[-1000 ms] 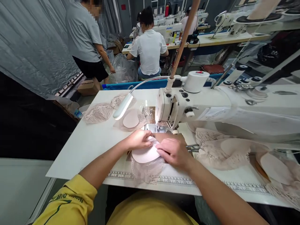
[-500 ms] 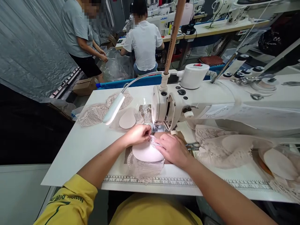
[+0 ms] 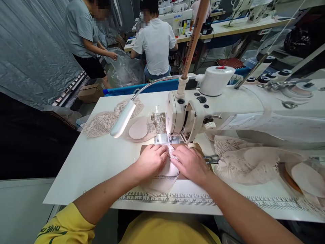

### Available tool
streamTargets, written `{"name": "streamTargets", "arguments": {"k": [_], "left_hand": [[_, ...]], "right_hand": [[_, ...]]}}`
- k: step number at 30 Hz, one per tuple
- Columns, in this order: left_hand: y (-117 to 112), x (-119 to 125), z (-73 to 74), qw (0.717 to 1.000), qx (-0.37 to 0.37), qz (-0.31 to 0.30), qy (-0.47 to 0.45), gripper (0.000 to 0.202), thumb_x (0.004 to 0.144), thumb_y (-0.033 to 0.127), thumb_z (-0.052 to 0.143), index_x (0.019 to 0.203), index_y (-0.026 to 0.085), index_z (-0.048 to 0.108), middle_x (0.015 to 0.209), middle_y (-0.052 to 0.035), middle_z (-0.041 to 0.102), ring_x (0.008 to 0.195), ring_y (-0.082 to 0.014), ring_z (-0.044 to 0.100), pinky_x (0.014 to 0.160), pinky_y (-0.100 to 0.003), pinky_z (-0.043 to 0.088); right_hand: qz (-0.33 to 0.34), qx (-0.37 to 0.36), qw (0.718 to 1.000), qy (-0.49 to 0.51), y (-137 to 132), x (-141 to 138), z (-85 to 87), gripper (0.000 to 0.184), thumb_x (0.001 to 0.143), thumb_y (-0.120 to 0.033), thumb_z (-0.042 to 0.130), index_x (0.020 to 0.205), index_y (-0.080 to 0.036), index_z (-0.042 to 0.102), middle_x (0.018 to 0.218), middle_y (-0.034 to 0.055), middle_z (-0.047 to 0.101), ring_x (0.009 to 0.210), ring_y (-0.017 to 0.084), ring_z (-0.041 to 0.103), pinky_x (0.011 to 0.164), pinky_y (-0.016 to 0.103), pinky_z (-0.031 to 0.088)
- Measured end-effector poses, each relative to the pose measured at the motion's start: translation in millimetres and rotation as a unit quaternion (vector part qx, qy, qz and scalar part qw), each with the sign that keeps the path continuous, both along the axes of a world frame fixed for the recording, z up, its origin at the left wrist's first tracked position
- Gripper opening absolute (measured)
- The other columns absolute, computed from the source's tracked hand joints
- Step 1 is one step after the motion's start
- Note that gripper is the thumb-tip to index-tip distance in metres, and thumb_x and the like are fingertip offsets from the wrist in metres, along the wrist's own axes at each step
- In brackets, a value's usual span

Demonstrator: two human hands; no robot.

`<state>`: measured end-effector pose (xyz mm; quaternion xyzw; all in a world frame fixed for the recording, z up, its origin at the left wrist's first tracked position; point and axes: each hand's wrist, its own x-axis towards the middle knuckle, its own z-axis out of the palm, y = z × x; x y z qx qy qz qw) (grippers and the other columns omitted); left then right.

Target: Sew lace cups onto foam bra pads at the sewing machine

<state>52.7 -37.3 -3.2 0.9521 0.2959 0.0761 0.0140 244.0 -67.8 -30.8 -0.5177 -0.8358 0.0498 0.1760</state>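
A pale foam pad wrapped in pink lace (image 3: 166, 174) lies on the white table (image 3: 101, 162) just in front of the sewing machine (image 3: 228, 108) head. My left hand (image 3: 151, 159) lies flat on its left half, fingers pressing the lace down. My right hand (image 3: 190, 162) presses on its right side, fingertips close to the needle area (image 3: 175, 139). Both hands hold the piece against the table, and much of the pad is hidden under them.
Finished lace cups (image 3: 114, 120) lie at the back left under the gooseneck lamp (image 3: 123, 118). A heap of lace and pads (image 3: 256, 162) sits to the right. A ruler strip (image 3: 193, 200) runs along the front edge. Two people (image 3: 154, 44) work at the back.
My left hand has slid down from the pad's top edge and now covers its left half. The piece has moved closer to the needle.
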Motion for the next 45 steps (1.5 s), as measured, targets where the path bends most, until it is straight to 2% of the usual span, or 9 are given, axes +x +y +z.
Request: {"name": "streamTargets", "arguments": {"k": [2, 5, 13, 17, 24, 29, 33, 39, 45], "left_hand": [[3, 3, -6.5, 1.0, 0.005, -0.019, 0.001, 0.027, 0.095, 0.022, 0.042, 0.11, 0.011, 0.061, 0.122, -0.0122, 0.063, 0.11, -0.025, 0.058, 0.086, -0.038, 0.046], [10, 2, -5.5, 1.0, -0.012, -0.025, 0.002, 0.028, 0.096, 0.023, 0.04, 0.112, 0.012, 0.06, 0.126, -0.0108, 0.061, 0.116, -0.0243, 0.055, 0.091, -0.039, 0.045], [15, -5, -0.6, 0.999, -0.046, 0.006, 0.025, 0.041, 0.089, 0.025, 0.047, 0.128, 0.012, 0.05, 0.133, -0.0124, 0.055, 0.111, -0.0261, 0.053, 0.091, -0.04, 0.046], [20, -6, -1.9, 0.999, -0.044, -0.002, 0.031, 0.047, 0.086, 0.027, 0.048, 0.13, 0.009, 0.05, 0.136, -0.0125, 0.053, 0.103, -0.0271, 0.054, 0.088, -0.042, 0.046], [38, -7, -4.7, 0.998, -0.042, -0.041, 0.026, 0.051, 0.087, 0.032, 0.046, 0.131, 0.006, 0.052, 0.133, -0.0157, 0.055, 0.107, -0.0297, 0.052, 0.087, -0.043, 0.044], [51, -8, 2.0, 0.996, -0.041, -0.068, 0.047, 0.048, 0.087, 0.035, 0.047, 0.126, 0.007, 0.056, 0.125, -0.0167, 0.059, 0.105, -0.0299, 0.053, 0.084, -0.042, 0.043], [57, -8, 8.6, 0.994, -0.033, -0.089, 0.06, 0.041, 0.087, 0.032, 0.048, 0.119, 0.01, 0.06, 0.12, -0.0152, 0.061, 0.105, -0.0295, 0.053, 0.09, -0.043, 0.04], [46, -11, 8.3, 0.993, 0.01, -0.112, 0.031, 0.039, 0.084, 0.018, 0.05, 0.121, 0.006, 0.057, 0.124, -0.0176, 0.057, 0.112, -0.0304, 0.05, 0.103, -0.05, 0.032], [36, -9, 0.4, 0.993, -0.02, -0.111, -0.032, 0.031, 0.09, 0.027, 0.047, 0.112, 0.01, 0.06, 0.105, -0.0158, 0.061, 0.102, -0.0284, 0.053, 0.097, -0.049, 0.038]], "right_hand": [[-0.019, -0.005, 1.0, -0.003, 0, 0, 2.3, 0.017, 0.085, -0.024, 0.059, 0.099, -0.018, 0.066, 0.094, 0.0061, 0.065, 0.084, 0.02, 0.056, 0.072, 0.031, 0.04], [-0.035, -0.016, 0.999, -0.02, 1, -1, 5.5, 0.031, 0.084, -0.025, 0.059, 0.114, -0.019, 0.063, 0.103, 0.0073, 0.065, 0.089, 0.023, 0.057, 0.073, 0.033, 0.042], [-0.033, -0.069, 0.997, -0.03, 3, 1, 6.3, 0.041, 0.088, -0.029, 0.054, 0.128, -0.016, 0.057, 0.113, 0.0094, 0.064, 0.095, 0.026, 0.059, 0.078, 0.037, 0.045], [-0.034, -0.071, 0.996, -0.033, 4, 1, 6.0, 0.041, 0.09, -0.03, 0.052, 0.128, -0.015, 0.056, 0.117, 0.009, 0.064, 0.093, 0.025, 0.06, 0.078, 0.037, 0.046], [-0.057, -0.038, 0.997, -0.046, 6, -3, 4.3, 0.032, 0.09, -0.031, 0.053, 0.117, -0.016, 0.063, 0.115, 0.0095, 0.066, 0.086, 0.024, 0.061, 0.075, 0.037, 0.046], [-0.067, -0.02, 0.996, -0.056, 7, -5, 1.8, 0.034, 0.089, -0.03, 0.054, 0.118, -0.014, 0.063, 0.117, 0.0124, 0.064, 0.092, 0.025, 0.06, 0.074, 0.036, 0.047], [-0.06, -0.019, 0.997, -0.044, 9, -4, 2.0, 0.035, 0.09, -0.026, 0.05, 0.12, -0.012, 0.061, 0.119, 0.0149, 0.062, 0.095, 0.025, 0.06, 0.078, 0.037, 0.048], [-0.077, 0.015, 0.997, -0.003, 9, 3, 2.3, 0.032, 0.092, -0.018, 0.04, 0.11, -0.014, 0.066, 0.094, 0.013, 0.068, 0.094, 0.026, 0.06, 0.083, 0.039, 0.046], [-0.049, 0.024, 0.998, 0.033, 7, 4, 4.1, 0.031, 0.091, -0.017, 0.041, 0.104, -0.018, 0.069, 0.091, 0.0098, 0.067, 0.087, 0.022, 0.059, 0.079, 0.035, 0.045]]}}
